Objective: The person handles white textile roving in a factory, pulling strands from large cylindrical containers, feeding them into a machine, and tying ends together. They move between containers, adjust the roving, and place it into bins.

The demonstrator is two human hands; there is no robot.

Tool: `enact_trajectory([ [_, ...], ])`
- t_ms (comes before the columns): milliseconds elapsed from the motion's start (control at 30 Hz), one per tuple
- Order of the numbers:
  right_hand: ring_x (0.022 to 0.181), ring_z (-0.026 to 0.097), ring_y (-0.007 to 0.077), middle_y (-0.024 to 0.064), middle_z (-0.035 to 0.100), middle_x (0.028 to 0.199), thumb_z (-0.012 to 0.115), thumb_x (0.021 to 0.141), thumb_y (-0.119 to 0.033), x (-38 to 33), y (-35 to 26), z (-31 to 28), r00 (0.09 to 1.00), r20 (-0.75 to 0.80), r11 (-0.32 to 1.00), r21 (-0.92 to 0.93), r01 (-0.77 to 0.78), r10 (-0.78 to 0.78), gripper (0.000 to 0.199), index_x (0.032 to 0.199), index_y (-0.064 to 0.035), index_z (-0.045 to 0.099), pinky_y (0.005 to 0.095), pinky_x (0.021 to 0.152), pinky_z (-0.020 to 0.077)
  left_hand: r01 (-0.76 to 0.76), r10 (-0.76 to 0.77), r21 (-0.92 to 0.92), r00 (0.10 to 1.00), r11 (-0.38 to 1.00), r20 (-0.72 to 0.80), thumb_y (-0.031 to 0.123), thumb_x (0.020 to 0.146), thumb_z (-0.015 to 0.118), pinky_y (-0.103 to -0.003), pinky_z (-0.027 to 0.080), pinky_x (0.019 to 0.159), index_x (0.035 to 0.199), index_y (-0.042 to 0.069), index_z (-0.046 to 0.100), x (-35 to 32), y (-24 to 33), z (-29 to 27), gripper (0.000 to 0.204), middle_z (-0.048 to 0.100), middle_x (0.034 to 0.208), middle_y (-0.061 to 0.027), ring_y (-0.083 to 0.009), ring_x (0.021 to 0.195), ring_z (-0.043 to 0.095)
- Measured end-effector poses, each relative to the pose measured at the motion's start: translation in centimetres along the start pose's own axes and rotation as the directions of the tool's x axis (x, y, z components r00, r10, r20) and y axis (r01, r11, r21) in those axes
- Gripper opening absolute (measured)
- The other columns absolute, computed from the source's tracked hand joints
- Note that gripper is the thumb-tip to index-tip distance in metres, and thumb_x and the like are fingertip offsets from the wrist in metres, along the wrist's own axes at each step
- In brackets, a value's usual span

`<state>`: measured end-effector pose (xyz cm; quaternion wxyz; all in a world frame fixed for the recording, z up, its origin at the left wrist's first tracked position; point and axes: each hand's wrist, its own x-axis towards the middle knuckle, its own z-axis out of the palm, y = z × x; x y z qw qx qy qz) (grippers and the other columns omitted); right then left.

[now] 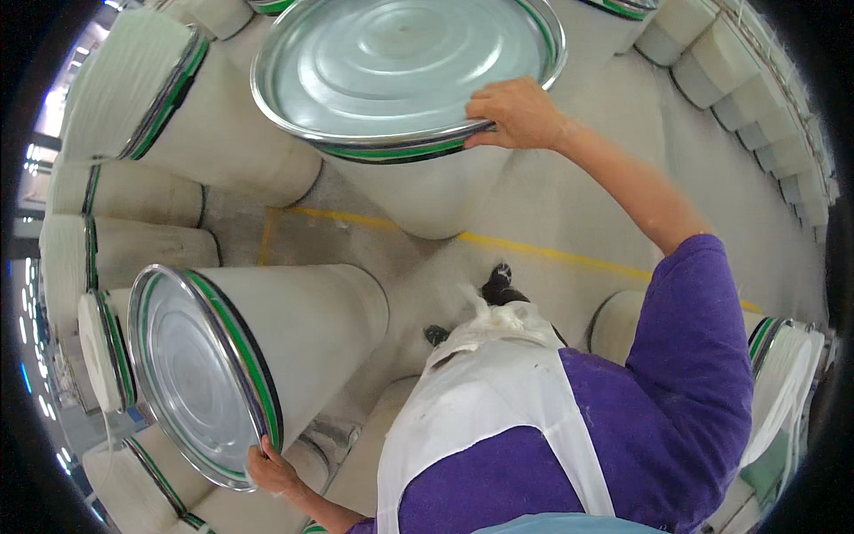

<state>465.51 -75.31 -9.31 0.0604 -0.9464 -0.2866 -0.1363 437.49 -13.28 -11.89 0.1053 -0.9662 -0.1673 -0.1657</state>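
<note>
In front of me stands a tall whitish sliver can (418, 191) with a round, ridged metal plate (400, 76) at its top and a green and black band under the shiny rim. My right hand (520, 114) is closed over the near right part of that rim, thumb on the outer side. To my left is a second can (316, 325) of the same kind, its metal plate (191, 374) also showing. My left hand (273, 469) grips this can's rim at the side nearest me. The fingers of the left hand are partly hidden by the rim.
Several cans filled with white sliver (124, 84) stand along the left. Another filled can (778, 383) is at my right. A row of white cans (743, 84) lines the far right. A yellow line (551, 252) crosses the grey floor (614, 178) by my black shoes (500, 283).
</note>
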Motion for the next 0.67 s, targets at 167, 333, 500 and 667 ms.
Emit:
enact_trajectory([
  [167,0.077,0.061,0.0237,0.0003,0.057,0.076,0.070,0.075,-0.041,0.0,5.5,0.1,0.992,0.040,0.993,0.024,0.118,-0.119,0.034,0.078,-0.0115,0.054,0.0391,0.059,0.0476,0.161,-0.162,0.020,0.986,0.987,0.045,0.052,0.093,0.047,-0.048,0.035,0.051,0.069,0.000,0.058,4.4,12.1,-0.8,0.058,0.055,0.060,-0.0186,-0.0393,0.053,0.049],
  [333,0.079,0.059,0.0211,-0.0010,0.055,0.077,0.073,0.072,-0.037,0.8,11.7,0.2,0.971,-0.051,0.967,0.092,0.239,-0.235,0.033,0.076,-0.0122,0.052,0.0366,0.059,0.0472,0.215,-0.149,-0.287,0.960,0.934,0.236,0.046,0.093,0.049,-0.041,0.040,0.057,0.080,-0.002,0.060,9.4,22.4,-2.6,0.051,0.056,0.065,-0.0179,-0.0305,0.058,0.052],
  [500,0.083,0.059,0.0181,-0.0022,0.055,0.080,0.075,0.070,-0.032,2.2,13.9,0.8,0.955,-0.097,0.950,0.115,0.291,-0.281,0.030,0.076,-0.0134,0.053,0.0339,0.066,0.0506,0.185,-0.020,-0.452,0.938,0.873,0.346,0.038,0.089,0.059,-0.034,0.037,0.056,0.078,-0.001,0.056,13.9,26.9,-0.6,0.041,0.052,0.064,-0.0072,-0.0165,0.060,0.046],
  [667,0.088,0.059,0.0172,-0.0036,0.056,0.082,0.075,0.070,-0.033,2.8,14.6,1.0,0.926,-0.141,0.910,0.184,0.373,-0.351,0.028,0.079,-0.0143,0.056,0.0332,0.069,0.0523,0.403,-0.129,-0.560,0.877,0.724,0.464,0.036,0.088,0.063,-0.028,0.036,0.057,0.083,0.005,0.060,20.2,28.0,5.1,0.032,0.050,0.066,-0.0014,-0.0114,0.062,0.043],
])
